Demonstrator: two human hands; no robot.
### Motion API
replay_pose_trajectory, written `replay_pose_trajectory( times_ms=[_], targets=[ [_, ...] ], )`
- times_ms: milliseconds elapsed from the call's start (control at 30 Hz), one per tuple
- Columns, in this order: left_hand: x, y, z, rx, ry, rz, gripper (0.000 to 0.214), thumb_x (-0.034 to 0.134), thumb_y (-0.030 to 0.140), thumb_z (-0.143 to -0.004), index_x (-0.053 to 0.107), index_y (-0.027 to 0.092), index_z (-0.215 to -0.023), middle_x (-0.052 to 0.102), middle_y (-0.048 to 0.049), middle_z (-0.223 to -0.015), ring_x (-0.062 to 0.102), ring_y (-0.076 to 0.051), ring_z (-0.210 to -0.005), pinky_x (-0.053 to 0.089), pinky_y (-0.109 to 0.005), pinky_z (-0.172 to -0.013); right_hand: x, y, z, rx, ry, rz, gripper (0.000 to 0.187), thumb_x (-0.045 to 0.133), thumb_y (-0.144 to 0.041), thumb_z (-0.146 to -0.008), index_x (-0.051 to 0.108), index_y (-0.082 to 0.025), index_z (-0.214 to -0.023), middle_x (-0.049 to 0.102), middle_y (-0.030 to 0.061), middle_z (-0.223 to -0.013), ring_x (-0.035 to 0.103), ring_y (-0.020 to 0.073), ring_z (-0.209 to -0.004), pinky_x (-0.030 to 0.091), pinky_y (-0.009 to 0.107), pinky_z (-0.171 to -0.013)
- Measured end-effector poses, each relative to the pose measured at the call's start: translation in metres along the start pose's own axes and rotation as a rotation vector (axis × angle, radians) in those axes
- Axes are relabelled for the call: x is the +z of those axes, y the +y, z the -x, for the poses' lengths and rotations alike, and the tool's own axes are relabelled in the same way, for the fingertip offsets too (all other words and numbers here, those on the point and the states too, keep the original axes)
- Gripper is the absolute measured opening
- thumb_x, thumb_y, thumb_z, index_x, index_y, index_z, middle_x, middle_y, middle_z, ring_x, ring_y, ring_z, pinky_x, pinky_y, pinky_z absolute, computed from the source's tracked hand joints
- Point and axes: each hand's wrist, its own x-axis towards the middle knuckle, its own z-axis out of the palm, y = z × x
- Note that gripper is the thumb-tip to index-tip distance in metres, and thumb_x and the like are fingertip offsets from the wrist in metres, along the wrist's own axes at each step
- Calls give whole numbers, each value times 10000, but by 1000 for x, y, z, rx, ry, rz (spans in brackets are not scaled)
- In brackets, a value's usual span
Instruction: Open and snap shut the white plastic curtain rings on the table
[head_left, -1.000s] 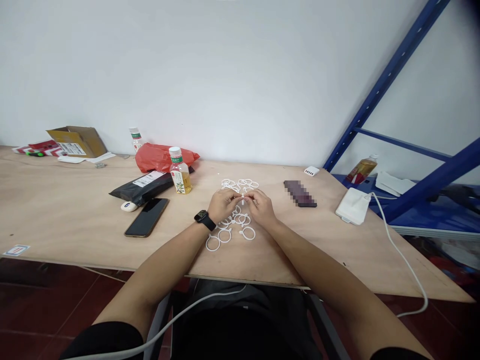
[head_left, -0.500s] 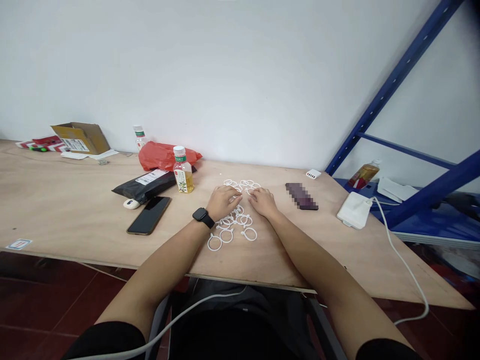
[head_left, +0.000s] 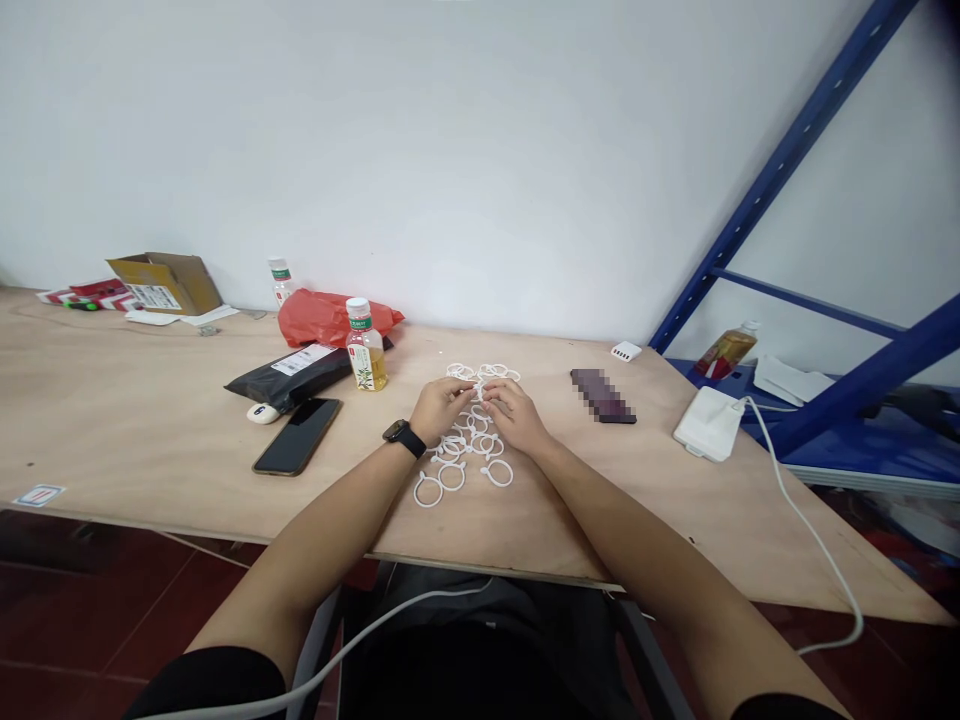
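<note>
Many thin white plastic rings with small tabs [head_left: 427, 506] lie on the wooden table, some overlapping in front of my hands and others just beyond my fingertips. My left hand [head_left: 441, 408], with a black watch on its wrist, has its thumb and fingers closed together over the middle of the rings. Facing it from the right, my right hand [head_left: 519, 416] has its fingers bent inward in a pinch. Between the two sets of fingertips shows a small white piece [head_left: 480, 391], seemingly one of the rings, mostly covered by the fingers.
Left of the rings stand a drink bottle [head_left: 366, 362], a black parcel [head_left: 289, 378], a red plastic bag [head_left: 319, 315] and a phone [head_left: 298, 437]. A blurred-out dark object [head_left: 602, 395] lies to the right. Further right are a white charger [head_left: 708, 422] with a cable and a blue metal rack [head_left: 750, 200].
My right hand's fingers have lifted and curled towards the left hand. The fingertips of both hands now meet closely around a small white piece above the rings.
</note>
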Motion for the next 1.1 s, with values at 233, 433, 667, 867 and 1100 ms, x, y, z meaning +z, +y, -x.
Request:
replay_pose_trajectory(
  times_ms=[233, 433, 667, 867, 1100],
  targets=[
    [-2, 10, 1, 162, -76, -104, 194, 595, 333, -894, 729, 194, -882, 730, -51, -840, 646, -165, -786, 493, -309, -779, -3, -5, -1, 22, 62, 6, 174, 544, -347, -921, 658, -229, -978, 671, 62, -954, 599, 203, -916, 481, 364, -841],
    [-8, 14, 0, 239, -150, -220, 206, 559, 320, -917, 704, 190, -851, 713, -44, -805, 630, -170, -789, 456, -322, -786, -2, -7, -3, 78, 25, -65, 167, 573, -342, -894, 659, -214, -830, 655, 35, -802, 590, 181, -801, 467, 320, -743],
    [-10, 14, -2, 202, -249, -335, 193, 552, 315, -918, 702, 195, -900, 718, -48, -878, 634, -185, -856, 447, -322, -803, -7, 28, -4, 247, 26, 58, 291, 465, -387, -931, 649, -201, -1060, 686, 74, -1048, 611, 207, -963, 486, 337, -840],
    [-7, 11, 0, 122, -300, -348, 214, 535, 313, -917, 721, 209, -937, 723, -52, -931, 642, -181, -879, 467, -318, -828, -15, 65, -4, 399, -272, 601, 501, 454, -426, -922, 480, -213, -1375, 453, 110, -1458, 352, 344, -1336, 283, 539, -1069],
    [-8, -2, -1, 1, -135, -328, 205, 540, 309, -899, 717, 206, -884, 725, -47, -879, 643, -193, -854, 485, -331, -822, -14, 56, 0, 377, -258, 656, 327, 501, -346, -909, 618, -228, -1189, 640, 118, -1191, 512, 295, -1136, 286, 495, -1015]
  ],
)
